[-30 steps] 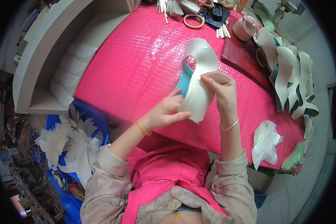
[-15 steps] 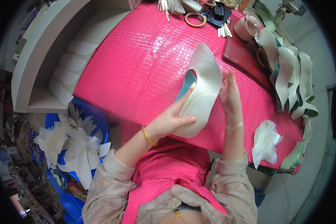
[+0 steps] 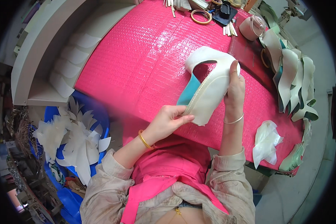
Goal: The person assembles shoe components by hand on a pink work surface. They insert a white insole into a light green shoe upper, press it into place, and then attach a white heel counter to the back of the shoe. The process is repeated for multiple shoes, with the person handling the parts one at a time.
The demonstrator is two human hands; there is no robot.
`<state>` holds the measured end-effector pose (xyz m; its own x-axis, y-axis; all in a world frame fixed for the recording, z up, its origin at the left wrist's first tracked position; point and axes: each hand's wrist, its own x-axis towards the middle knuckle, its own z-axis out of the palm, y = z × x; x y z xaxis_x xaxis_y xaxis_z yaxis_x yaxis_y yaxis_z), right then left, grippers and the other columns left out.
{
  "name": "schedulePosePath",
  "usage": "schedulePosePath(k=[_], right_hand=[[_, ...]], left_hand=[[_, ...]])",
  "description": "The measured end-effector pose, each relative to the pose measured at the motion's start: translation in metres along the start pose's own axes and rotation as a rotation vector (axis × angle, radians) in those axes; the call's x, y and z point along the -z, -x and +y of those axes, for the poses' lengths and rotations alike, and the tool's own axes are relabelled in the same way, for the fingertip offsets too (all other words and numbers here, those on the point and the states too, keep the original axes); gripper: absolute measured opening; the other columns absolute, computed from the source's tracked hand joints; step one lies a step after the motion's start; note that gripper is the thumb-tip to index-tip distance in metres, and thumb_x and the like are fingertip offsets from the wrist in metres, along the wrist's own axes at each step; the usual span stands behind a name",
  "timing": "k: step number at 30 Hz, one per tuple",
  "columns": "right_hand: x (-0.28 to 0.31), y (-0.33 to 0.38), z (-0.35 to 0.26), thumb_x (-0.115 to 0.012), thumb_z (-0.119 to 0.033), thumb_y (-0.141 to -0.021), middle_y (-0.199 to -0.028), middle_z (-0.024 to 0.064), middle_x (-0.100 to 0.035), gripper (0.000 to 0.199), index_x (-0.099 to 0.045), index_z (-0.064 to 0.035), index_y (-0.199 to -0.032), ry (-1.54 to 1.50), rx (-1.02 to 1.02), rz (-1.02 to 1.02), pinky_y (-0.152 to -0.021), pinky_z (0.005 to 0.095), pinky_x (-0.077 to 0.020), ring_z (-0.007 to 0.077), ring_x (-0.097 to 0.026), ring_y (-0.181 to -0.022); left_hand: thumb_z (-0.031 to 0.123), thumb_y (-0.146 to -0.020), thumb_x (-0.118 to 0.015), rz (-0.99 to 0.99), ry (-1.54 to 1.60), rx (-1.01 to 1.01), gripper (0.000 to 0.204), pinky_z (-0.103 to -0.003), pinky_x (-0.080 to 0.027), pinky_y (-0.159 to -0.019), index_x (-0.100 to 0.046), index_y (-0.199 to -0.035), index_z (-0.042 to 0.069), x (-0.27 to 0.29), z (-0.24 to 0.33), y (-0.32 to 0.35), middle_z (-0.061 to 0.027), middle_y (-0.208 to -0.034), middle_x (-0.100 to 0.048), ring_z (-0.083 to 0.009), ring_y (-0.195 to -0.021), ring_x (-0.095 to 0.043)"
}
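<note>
Between both hands I hold a white shoe upper [image 3: 212,87] above the pink-covered table. Its inside is turquoise, and a stitched seam runs along the opening's edge. My left hand [image 3: 171,119] pinches the near end of the upper between thumb and fingers. On the far right side, my right hand [image 3: 235,86] grips the upper with the thumb on top; the other fingers are partly hidden behind it. The upper is tilted, with its opening facing left.
The pink table [image 3: 138,67] has a grey shelf [image 3: 44,74] holding white pieces at left. Blue bins [image 3: 104,127] of white cut pieces stand below. At right are stacked uppers [image 3: 287,78], a pink lidded pot [image 3: 252,28] and a crumpled white sheet [image 3: 267,143]. Tape rolls [image 3: 201,17] lie at the back.
My right hand, apart from the upper before, now grips its right side. The upper has turned so its opening shows more, and my left hand has shifted to its near end.
</note>
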<state>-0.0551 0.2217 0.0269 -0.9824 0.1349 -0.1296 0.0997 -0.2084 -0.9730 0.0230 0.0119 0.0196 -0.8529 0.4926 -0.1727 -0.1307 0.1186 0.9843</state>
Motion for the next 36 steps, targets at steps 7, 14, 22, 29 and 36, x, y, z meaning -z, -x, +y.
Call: schedulePosePath(k=[7,14,22,29,36], right_hand=[[-0.015,0.007,-0.018,-0.056,-0.025,-0.09,-0.083,0.0049,-0.064,0.03,-0.062,0.0034,-0.094,0.054,-0.006,-0.319,-0.062,0.0245,-0.0487,0.0103,-0.06,-0.069],[-0.019,0.008,-0.006,-0.055,-0.02,-0.09,-0.081,0.0046,-0.065,0.025,-0.062,0.0035,-0.096,0.015,0.115,-0.262,-0.065,0.023,-0.0498,0.0108,-0.061,-0.068],[-0.04,0.049,-0.006,-0.076,-0.019,-0.068,-0.123,0.0158,-0.05,0.066,-0.046,0.0005,-0.124,0.536,0.448,-0.478,-0.093,0.0335,-0.039,0.024,-0.048,-0.112],[-0.056,0.055,-0.001,-0.059,-0.016,-0.078,-0.066,0.0068,-0.053,0.014,-0.062,-0.0028,-0.079,0.368,0.516,-0.344,-0.069,0.033,-0.0347,0.0215,-0.047,-0.071],[-0.043,0.059,-0.003,-0.049,-0.022,-0.087,-0.074,0.0079,-0.05,0.025,-0.055,0.0023,-0.083,0.287,0.415,-0.411,-0.07,0.0325,-0.0337,0.0213,-0.043,-0.073]], left_hand=[[0.013,-0.088,-0.056,0.194,0.496,-0.083,0.029,-0.024,-0.046,-0.079,-0.055,-0.11,-0.007,0.001,0.0,-0.008,-0.0084,-0.097,-0.064,-0.0106,-0.087,-0.059],[0.019,-0.088,-0.059,0.281,0.336,-0.151,0.032,-0.023,-0.046,-0.073,-0.056,-0.109,-0.005,-0.001,0.0,-0.003,-0.007,-0.094,-0.063,-0.0089,-0.081,-0.058],[0.03,-0.088,-0.058,0.669,0.594,-0.263,0.032,-0.021,-0.047,-0.058,-0.063,-0.091,-0.001,0.031,0.051,-0.062,-0.0053,-0.079,-0.064,-0.0083,-0.067,-0.06],[0.037,-0.092,-0.047,0.411,0.918,-0.228,0.041,-0.027,-0.052,-0.06,-0.061,-0.093,-0.001,0.02,0.054,-0.067,-0.0084,-0.079,-0.064,-0.0143,-0.067,-0.063],[0.035,-0.092,-0.048,0.474,0.827,-0.305,0.038,-0.025,-0.051,-0.059,-0.06,-0.091,-0.001,0.012,0.061,-0.065,-0.007,-0.078,-0.063,-0.013,-0.067,-0.062]])
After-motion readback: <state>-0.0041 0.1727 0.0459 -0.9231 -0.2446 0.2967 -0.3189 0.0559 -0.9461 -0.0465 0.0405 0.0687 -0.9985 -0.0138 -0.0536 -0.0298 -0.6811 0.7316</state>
